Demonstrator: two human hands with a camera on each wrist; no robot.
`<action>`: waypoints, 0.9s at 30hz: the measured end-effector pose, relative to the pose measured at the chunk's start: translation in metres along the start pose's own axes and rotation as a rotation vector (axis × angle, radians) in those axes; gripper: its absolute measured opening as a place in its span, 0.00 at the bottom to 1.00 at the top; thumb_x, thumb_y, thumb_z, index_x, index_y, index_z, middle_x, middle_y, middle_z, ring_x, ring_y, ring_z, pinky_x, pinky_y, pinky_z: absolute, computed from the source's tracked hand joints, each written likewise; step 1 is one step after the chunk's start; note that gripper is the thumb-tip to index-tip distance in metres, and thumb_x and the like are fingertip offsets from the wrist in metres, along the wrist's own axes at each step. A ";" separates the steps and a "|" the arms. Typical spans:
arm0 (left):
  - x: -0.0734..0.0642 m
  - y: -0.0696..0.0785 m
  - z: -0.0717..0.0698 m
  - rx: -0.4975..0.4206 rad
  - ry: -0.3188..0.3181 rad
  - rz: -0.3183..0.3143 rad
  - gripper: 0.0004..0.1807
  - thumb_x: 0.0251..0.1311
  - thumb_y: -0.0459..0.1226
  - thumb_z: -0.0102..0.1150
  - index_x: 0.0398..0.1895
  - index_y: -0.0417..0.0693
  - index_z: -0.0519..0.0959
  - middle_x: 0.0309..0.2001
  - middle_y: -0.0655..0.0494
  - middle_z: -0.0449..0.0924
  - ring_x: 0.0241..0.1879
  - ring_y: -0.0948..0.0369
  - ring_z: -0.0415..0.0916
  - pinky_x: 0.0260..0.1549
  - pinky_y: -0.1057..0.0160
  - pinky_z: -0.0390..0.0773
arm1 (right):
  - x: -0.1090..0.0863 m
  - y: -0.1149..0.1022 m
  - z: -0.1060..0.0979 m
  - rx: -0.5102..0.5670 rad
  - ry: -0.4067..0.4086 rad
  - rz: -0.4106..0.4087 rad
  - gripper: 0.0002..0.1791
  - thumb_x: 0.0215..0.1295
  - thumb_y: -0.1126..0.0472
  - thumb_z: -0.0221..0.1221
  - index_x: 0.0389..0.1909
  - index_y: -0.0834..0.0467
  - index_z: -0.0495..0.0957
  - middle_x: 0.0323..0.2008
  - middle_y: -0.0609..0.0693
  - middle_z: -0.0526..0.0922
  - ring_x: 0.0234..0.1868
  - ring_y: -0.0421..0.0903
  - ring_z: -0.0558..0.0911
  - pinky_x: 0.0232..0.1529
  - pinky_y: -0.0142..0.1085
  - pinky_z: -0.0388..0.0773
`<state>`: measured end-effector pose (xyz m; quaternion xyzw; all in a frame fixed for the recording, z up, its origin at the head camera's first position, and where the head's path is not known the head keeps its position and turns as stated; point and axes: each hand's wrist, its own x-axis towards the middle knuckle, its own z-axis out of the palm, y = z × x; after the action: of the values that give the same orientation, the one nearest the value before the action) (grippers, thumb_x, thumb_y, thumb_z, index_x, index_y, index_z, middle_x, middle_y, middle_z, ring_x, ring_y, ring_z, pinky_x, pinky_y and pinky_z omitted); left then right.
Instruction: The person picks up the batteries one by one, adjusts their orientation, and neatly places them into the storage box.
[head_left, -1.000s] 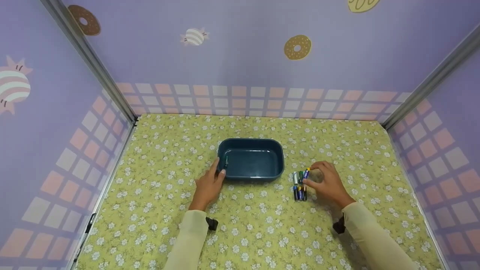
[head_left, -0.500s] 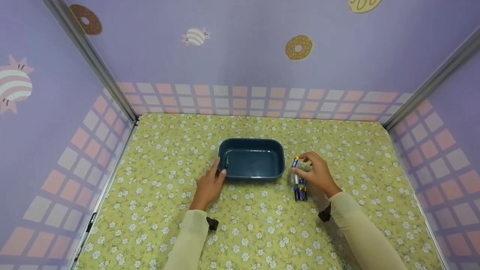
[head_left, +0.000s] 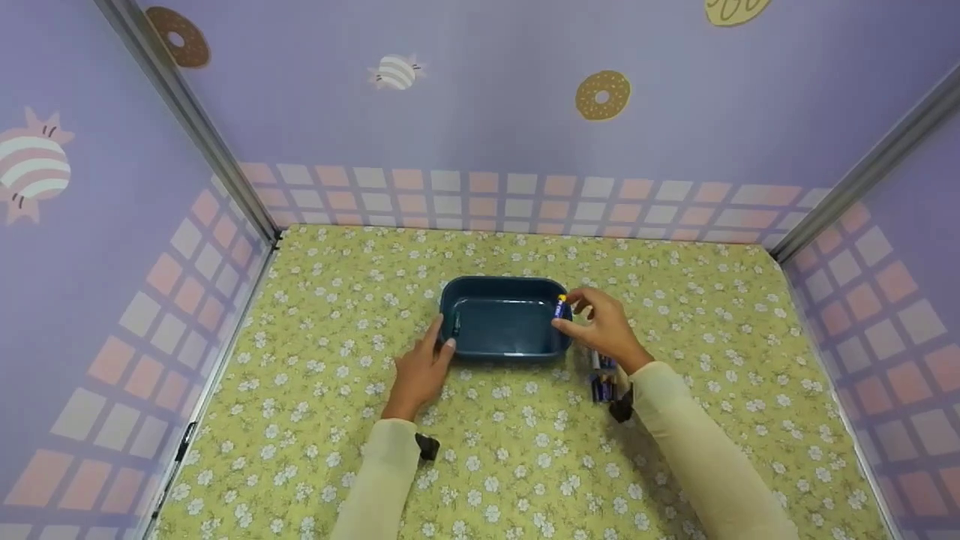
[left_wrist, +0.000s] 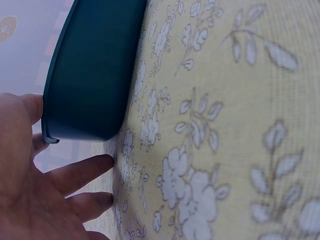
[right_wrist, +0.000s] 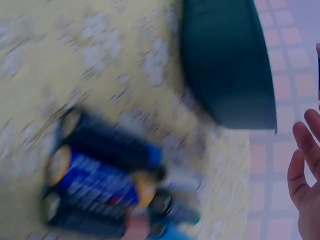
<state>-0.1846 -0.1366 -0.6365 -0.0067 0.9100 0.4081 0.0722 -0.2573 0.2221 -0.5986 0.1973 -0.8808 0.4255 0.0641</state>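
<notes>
A dark teal rectangular plastic basin (head_left: 504, 354) stands on the flowered tabletop. Inside it, near the left wall, lies one dark green battery (head_left: 457, 323). My left hand (head_left: 421, 371) rests at the basin's near left corner, thumb and forefinger touching the rim, the other fingers extended toward the tabletop in the left wrist view. Over the basin's right rim, my right hand (head_left: 606, 328) pinches a blue battery with a yellow end (head_left: 559, 308) between thumb and fingers. Below that hand, several more batteries (head_left: 603, 387) lie grouped in two rows, the farther row partly hidden by it.
Purple printed panels (head_left: 495, 112) with metal corner posts (head_left: 217, 150) enclose the table at the back and both sides. The batteries (right_wrist: 100, 175) lie just right of the basin, blurred in the right wrist view. Yellow flowered cloth (head_left: 360, 300) surrounds the basin.
My right hand has lifted the blue battery from the far row and carried it left and away from me, to above the basin's right side. My left hand stays at the basin's corner.
</notes>
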 end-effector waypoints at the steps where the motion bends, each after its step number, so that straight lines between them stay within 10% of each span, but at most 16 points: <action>1: 0.000 0.000 0.000 -0.002 0.000 0.000 0.35 0.76 0.64 0.37 0.82 0.79 0.44 0.80 0.53 0.57 0.78 0.39 0.55 0.71 0.23 0.33 | 0.004 -0.003 0.002 0.003 -0.006 -0.004 0.26 0.58 0.38 0.72 0.52 0.48 0.81 0.48 0.49 0.84 0.44 0.50 0.82 0.42 0.47 0.80; 27: 0.000 0.004 0.001 0.031 0.009 -0.029 0.35 0.76 0.64 0.38 0.82 0.81 0.43 0.79 0.49 0.60 0.77 0.37 0.57 0.72 0.24 0.35 | 0.070 -0.050 0.076 0.056 -0.146 -0.078 0.30 0.58 0.38 0.72 0.53 0.55 0.82 0.47 0.51 0.85 0.45 0.48 0.84 0.51 0.46 0.82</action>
<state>-0.1852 -0.1333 -0.6347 -0.0204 0.9164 0.3928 0.0742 -0.2969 0.1148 -0.5902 0.2637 -0.8626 0.4317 0.0109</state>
